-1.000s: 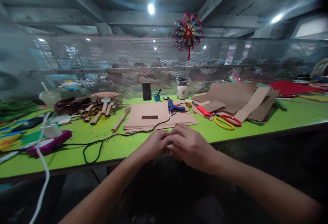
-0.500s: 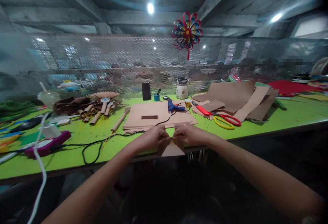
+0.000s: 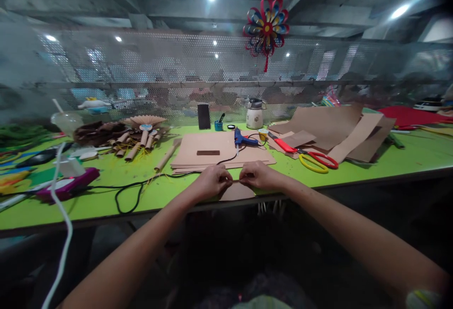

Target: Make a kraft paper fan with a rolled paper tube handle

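Note:
My left hand [image 3: 211, 181] and my right hand [image 3: 255, 177] are held close together over the front edge of the green table [image 3: 106, 196]. Both are closed in a pinch on the top edge of a small brown paper piece [image 3: 236, 191], which lies flat at the table edge below them. Just behind my hands sits a stack of brown card sheets [image 3: 221, 151] with a blue glue gun [image 3: 241, 138] resting on it.
Red-and-yellow scissors [image 3: 311, 160] lie to the right, beside larger brown sheets [image 3: 332, 127]. Rolled paper tubes and a pleated fan [image 3: 141, 134] are at the left. A black cord [image 3: 130, 196] loops over the table. A perforated metal screen [image 3: 141, 73] backs the table.
My hands moved forward from my lap to the table edge. The brown paper piece, first hidden under them, now shows spread out between my pinching fingers.

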A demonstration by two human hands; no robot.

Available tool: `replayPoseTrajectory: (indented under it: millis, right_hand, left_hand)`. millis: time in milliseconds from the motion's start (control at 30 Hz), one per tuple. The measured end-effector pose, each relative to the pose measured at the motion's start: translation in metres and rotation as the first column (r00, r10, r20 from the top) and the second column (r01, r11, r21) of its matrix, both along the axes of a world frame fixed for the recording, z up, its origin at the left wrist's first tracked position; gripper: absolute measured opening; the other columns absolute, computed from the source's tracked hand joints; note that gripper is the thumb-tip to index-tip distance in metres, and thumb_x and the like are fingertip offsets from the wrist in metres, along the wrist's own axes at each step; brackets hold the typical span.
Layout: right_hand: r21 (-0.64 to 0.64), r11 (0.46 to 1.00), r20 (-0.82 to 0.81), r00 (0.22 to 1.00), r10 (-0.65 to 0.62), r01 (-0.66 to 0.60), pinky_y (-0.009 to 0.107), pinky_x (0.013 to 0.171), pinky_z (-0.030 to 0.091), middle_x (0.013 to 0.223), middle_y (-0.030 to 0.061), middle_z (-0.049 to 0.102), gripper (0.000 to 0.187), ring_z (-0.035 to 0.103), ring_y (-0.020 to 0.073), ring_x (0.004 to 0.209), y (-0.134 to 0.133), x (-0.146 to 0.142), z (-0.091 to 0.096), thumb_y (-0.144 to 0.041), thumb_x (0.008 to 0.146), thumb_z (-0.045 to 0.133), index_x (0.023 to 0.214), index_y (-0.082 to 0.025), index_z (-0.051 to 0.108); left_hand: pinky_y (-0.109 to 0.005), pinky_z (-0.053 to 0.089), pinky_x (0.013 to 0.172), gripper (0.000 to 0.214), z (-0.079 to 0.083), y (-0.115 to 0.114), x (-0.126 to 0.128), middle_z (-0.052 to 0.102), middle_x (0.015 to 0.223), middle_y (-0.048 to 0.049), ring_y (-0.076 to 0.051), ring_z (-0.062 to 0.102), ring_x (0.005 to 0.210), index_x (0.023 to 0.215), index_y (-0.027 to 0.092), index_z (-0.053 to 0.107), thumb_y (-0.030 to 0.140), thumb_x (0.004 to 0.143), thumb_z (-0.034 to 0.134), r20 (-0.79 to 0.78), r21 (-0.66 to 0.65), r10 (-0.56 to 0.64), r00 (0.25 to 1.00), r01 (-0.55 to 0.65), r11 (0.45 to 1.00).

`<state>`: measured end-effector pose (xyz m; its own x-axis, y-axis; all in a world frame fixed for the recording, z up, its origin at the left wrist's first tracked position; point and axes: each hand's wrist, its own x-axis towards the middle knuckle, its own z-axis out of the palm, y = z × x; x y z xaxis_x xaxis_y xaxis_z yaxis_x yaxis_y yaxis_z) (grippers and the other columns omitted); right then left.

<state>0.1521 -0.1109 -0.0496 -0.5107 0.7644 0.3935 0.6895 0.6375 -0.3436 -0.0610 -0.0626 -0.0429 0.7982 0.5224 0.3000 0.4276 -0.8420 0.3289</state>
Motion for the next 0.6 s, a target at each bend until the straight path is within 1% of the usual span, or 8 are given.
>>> replayPoseTrajectory:
  millis: [200,333,500,600]
  right_hand:
    - [0.151,0.989,0.012,1.000,0.004,-0.006,0.022,0.064,0.039,0.076,0.0054,0.059,0.014,0.053,0.0130,0.072,-0.008,-0.003,-0.009,-0.010,0.084,0.058,0.076,-0.013,0.069]
    - [0.251,0.968,0.094,0.995,-0.026,0.002,0.024,0.066,0.037,0.076,0.0059,0.056,0.019,0.050,0.0150,0.075,-0.010,-0.006,-0.014,-0.010,0.086,0.054,0.072,-0.013,0.066]
    - [0.281,0.960,0.262,0.963,-0.061,-0.016,0.026,0.066,0.036,0.077,0.0066,0.054,0.017,0.047,0.0167,0.077,-0.010,-0.005,-0.012,-0.012,0.086,0.053,0.073,-0.013,0.063]
    - [0.270,0.962,0.306,0.950,-0.061,-0.025,0.027,0.067,0.036,0.079,0.0072,0.055,0.014,0.047,0.0170,0.078,-0.010,-0.004,-0.009,-0.012,0.086,0.053,0.076,-0.013,0.063]
  left_hand:
    - [-0.022,0.037,0.061,0.015,0.000,-0.005,-0.003,0.060,0.074,-0.0030,-0.013,0.055,0.070,0.075,0.017,0.070,0.020,0.081,0.057,0.036,0.037,0.012,0.999,-0.013,0.999]
    - [-0.022,0.036,0.060,0.018,0.002,-0.006,-0.005,0.055,0.076,-0.0034,-0.013,0.053,0.070,0.071,0.016,0.068,0.018,0.083,0.054,0.004,0.112,-0.037,0.999,0.036,0.993]
    - [-0.024,0.036,0.063,0.021,0.002,-0.005,-0.007,0.052,0.077,-0.0040,-0.013,0.049,0.070,0.070,0.015,0.062,0.018,0.086,0.050,-0.078,0.226,-0.050,0.996,0.067,0.972]
    - [-0.024,0.036,0.063,0.018,0.002,-0.005,-0.011,0.051,0.079,-0.0040,-0.014,0.049,0.071,0.072,0.015,0.060,0.017,0.086,0.049,-0.088,0.232,-0.049,0.995,0.068,0.970]
